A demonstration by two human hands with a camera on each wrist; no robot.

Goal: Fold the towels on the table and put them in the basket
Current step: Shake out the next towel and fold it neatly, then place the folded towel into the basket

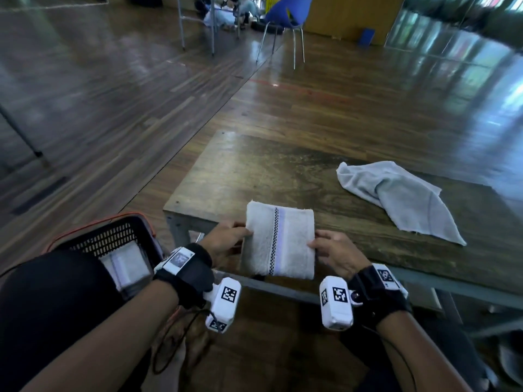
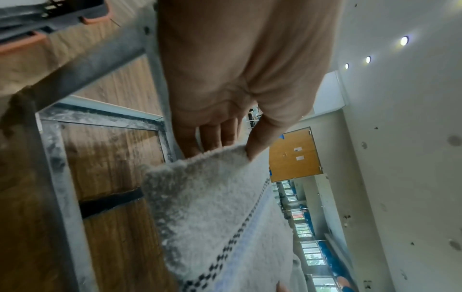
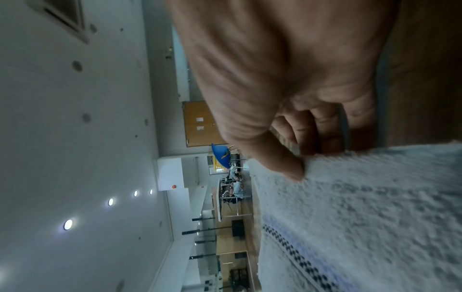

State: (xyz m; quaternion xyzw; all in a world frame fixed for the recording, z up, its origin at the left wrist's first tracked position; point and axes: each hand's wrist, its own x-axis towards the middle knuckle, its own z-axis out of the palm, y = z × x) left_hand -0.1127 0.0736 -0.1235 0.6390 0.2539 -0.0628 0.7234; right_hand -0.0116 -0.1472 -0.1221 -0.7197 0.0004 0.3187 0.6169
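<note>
A folded white towel (image 1: 278,239) with a checked and lilac stripe hangs over the near edge of the wooden table (image 1: 254,171). My left hand (image 1: 226,240) pinches its left edge, thumb on top and fingers underneath, as the left wrist view shows on the towel (image 2: 220,207). On the opposite edge my right hand (image 1: 331,254) pinches it the same way, thumb over the towel (image 3: 362,197). An unfolded grey towel (image 1: 402,199) lies crumpled at the table's right. The black basket (image 1: 113,239) with an orange rim stands on the floor at my left, with a folded towel (image 1: 127,267) inside.
The table's metal frame (image 2: 100,118) runs under the near edge. My knee in dark cloth (image 1: 51,301) covers part of the basket. A blue chair (image 1: 285,15) and other furniture stand far back on the wooden floor (image 1: 113,94).
</note>
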